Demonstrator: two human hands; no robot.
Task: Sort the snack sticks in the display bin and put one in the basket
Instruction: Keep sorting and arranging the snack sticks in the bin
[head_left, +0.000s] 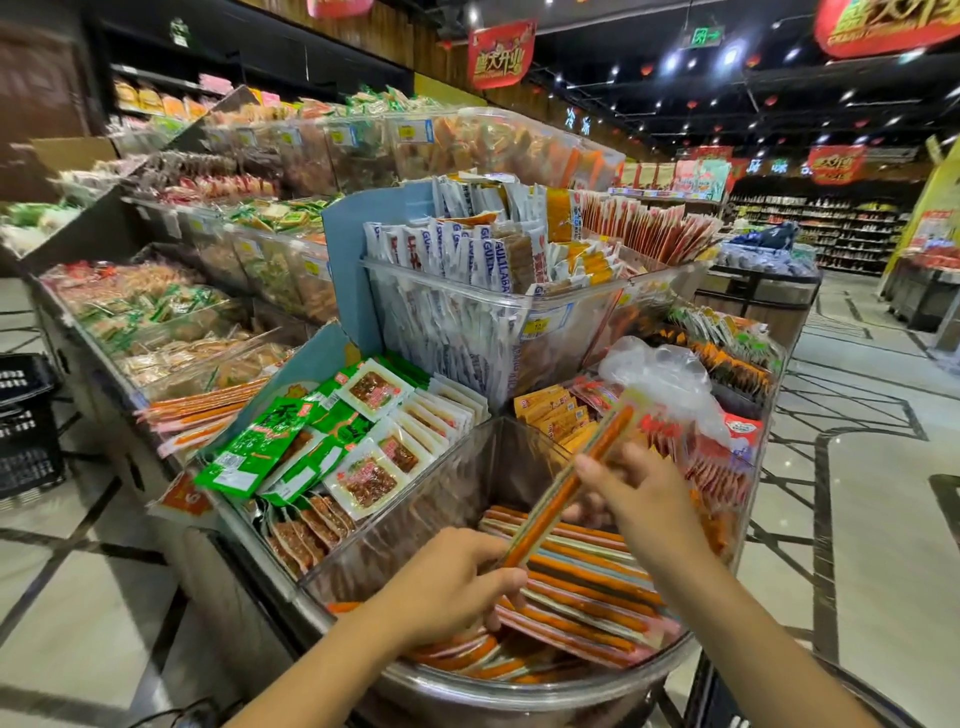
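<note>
qa: grip state?
ops: both hands on one stick (602, 441). Left hand (447, 577) pinches its low end, fingers curled. Right hand (644, 499) wraps its middle, index finger across it; thumb hidden.
qa: stick pose?
ops: tilted, low end toward the person, top end up and to the right. It's raised above the bin (441, 499), clear of the pile (582, 587).
qa: pile?
ops: orange and pink sticks lying flat in the bin, roughly parallel, some skewed along the near rim. Left wrist sits over that rim.
qa: neighbours?
ops: green packs (270, 441) in the compartment left of the bin, red packs (711, 452) just right of it.
qa: basket?
ops: black basket (26, 441) on the floor at far left, well apart from the bin. Can't tell what's in it.
</note>
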